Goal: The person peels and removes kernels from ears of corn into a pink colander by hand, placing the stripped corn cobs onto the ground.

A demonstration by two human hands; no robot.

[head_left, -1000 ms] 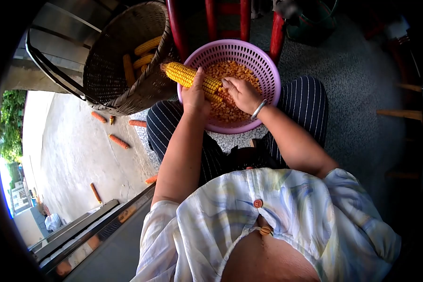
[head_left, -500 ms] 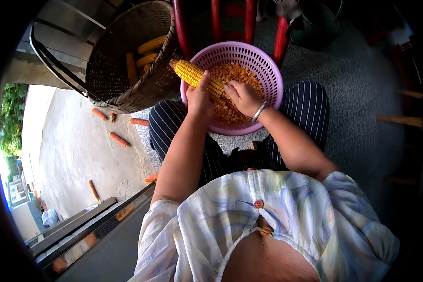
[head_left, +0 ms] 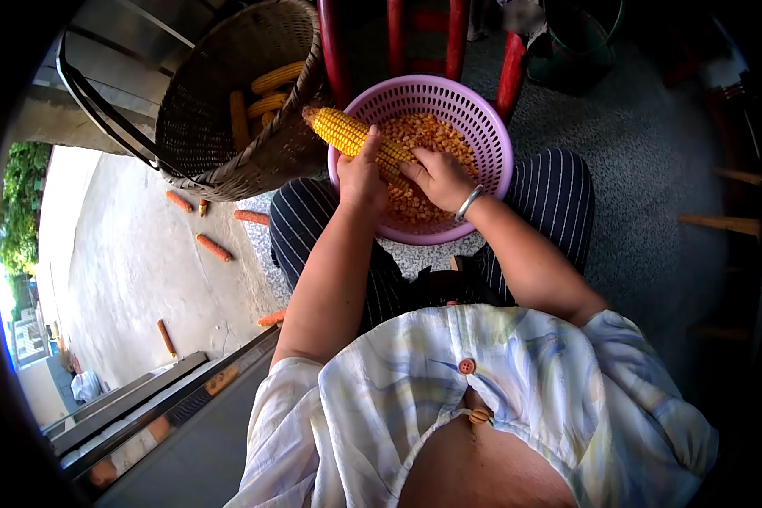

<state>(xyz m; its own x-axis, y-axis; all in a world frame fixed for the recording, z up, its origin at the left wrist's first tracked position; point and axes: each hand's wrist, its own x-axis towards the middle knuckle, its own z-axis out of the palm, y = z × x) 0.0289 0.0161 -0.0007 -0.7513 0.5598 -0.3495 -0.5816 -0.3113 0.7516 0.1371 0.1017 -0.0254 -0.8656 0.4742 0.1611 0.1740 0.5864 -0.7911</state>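
Note:
A yellow corn cob (head_left: 340, 133) is tilted over a pink plastic basket (head_left: 505, 161), its browned tip pointing up and left past the rim. My left hand (head_left: 362, 176) is wrapped round its middle, thumb on top. At the cob's lower right end, the fingers of my right hand (head_left: 442, 179) press on the kernels; a silver bangle circles that wrist. Loose orange-yellow kernels (head_left: 432, 134) lie in the basket beneath both hands.
A woven basket (head_left: 178, 161) holding several corn cobs (head_left: 278, 78) stands at the upper left. Stripped cobs (head_left: 213, 247) lie scattered on the pale floor (head_left: 127, 262). Red wooden bars (head_left: 510, 76) rise behind the pink basket, with a dark green bucket (head_left: 571, 63) beyond.
The view has shifted slightly, so the baskets and red bars appear further right. My right-hand fingers have changed position slightly on the cob, while my left hand keeps its grip.

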